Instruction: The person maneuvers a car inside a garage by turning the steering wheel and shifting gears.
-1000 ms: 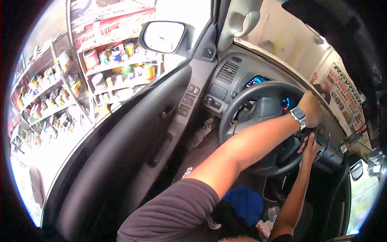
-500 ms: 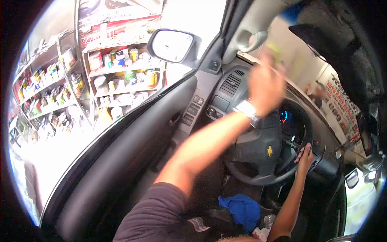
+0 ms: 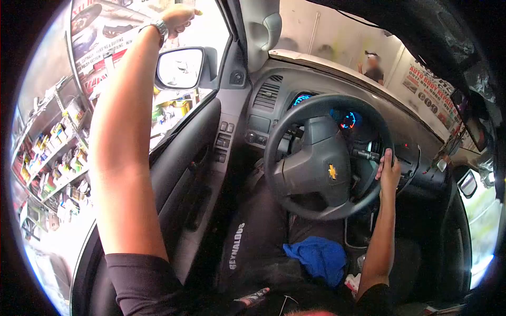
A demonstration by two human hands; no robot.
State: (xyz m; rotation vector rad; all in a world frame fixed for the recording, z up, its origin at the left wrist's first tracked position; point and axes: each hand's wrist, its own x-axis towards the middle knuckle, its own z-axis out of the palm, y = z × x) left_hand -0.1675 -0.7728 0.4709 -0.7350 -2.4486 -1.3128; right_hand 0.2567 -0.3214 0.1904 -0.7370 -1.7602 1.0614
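Observation:
My left hand is raised at the upper left, out in the window opening above the side mirror. It holds nothing visible; one finger stretches to the right while the others bend loosely. A metal watch circles that wrist. My right hand grips the right side of the steering wheel, beside a stalk. On the wheel's hub is a gold emblem. A blue cloth lies on my lap.
The door panel with window switches is on the left. Lit gauges show behind the wheel. Outside are shelves of cans and, beyond the windshield, a person near a printed banner.
My left hand has let go of the wheel and swung up and left to the window opening. The wheel has turned. My right hand stays on the rim, and the view has shifted.

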